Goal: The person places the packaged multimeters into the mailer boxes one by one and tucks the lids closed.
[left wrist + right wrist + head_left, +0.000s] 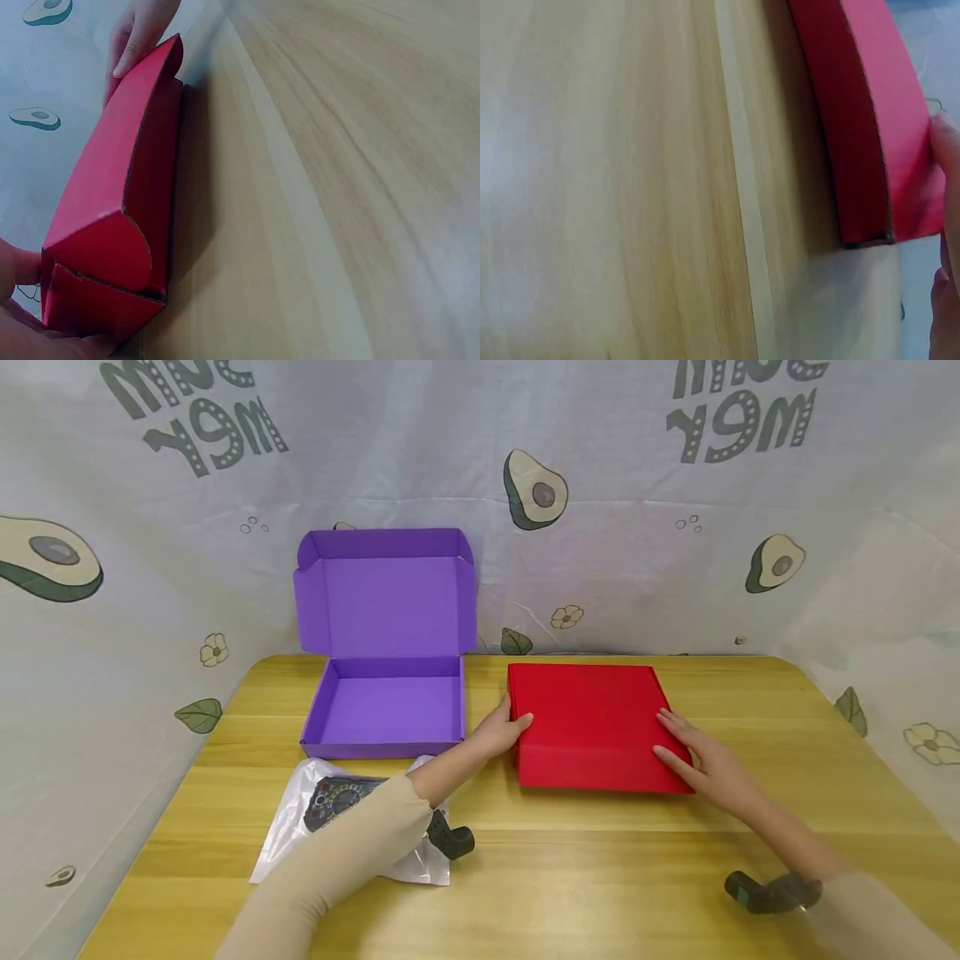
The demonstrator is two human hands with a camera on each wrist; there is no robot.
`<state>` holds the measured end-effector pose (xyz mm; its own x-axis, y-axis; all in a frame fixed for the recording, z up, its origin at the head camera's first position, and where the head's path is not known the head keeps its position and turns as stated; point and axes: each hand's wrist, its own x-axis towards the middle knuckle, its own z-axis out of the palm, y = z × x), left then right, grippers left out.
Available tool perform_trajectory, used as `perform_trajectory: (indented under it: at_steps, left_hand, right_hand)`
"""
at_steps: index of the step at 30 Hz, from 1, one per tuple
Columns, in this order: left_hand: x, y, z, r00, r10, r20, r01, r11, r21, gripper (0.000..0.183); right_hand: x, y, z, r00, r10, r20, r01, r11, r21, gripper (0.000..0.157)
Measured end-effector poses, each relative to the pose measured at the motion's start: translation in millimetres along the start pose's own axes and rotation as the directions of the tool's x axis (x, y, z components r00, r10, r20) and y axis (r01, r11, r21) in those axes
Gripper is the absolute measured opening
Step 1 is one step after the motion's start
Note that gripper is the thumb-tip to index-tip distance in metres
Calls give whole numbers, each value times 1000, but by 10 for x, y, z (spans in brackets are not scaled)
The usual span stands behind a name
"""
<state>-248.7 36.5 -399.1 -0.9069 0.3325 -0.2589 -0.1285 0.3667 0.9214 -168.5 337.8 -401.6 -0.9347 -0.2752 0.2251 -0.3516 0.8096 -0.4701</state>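
Note:
A red cardboard box [592, 710] sits on the table with its lid folded down. In the left wrist view, the lid's front flap and rounded side tab hang outside the box wall. My left hand [501, 731] grips the box's left side, thumb over the top edge and fingers down the side wall. On the right edge of the lid rests my right hand [708, 768], its thumb and forefinger extended on the top; its other fingers are mostly hidden. The right wrist view shows that thumb [946, 139] against the red cardboard.
Left of the red box stands an open purple box [397, 747], its lid raised against the patterned cloth [615, 568]. In front of it lies a clear plastic bag [281, 827] with a dark, button-covered item [333, 797], partly covered by my left sleeve. Wooden table [585, 877] underneath.

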Motion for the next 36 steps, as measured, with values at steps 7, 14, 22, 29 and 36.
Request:
perform_trajectory:
  at_steps: [7,14,22,29,36]
  left_hand:
    - [31,-19,3,1000,5,-8,-5,999,-40,71]
    - [43,-60,34,1000,-2,4,2,999,-40,73]
    - [38,-67,38,1000,-4,11,4,1000,-29,72]
    - [34,-71,42,1000,1,-16,-2,1000,-29,72]
    - [38,-54,58,1000,18,-22,-19,1000,-11,72]
  right_hand:
    - [38,109,-76,994,-54,90,51,998,37,64]
    - [73,130,-213,981,-100,164,103,995,-5,69]
    - [103,140,-221,979,-122,165,149,976,-160,71]
    - [129,126,-226,969,-205,141,228,957,-178,67]
    - [137,96,-275,959,-212,188,251,943,-217,70]
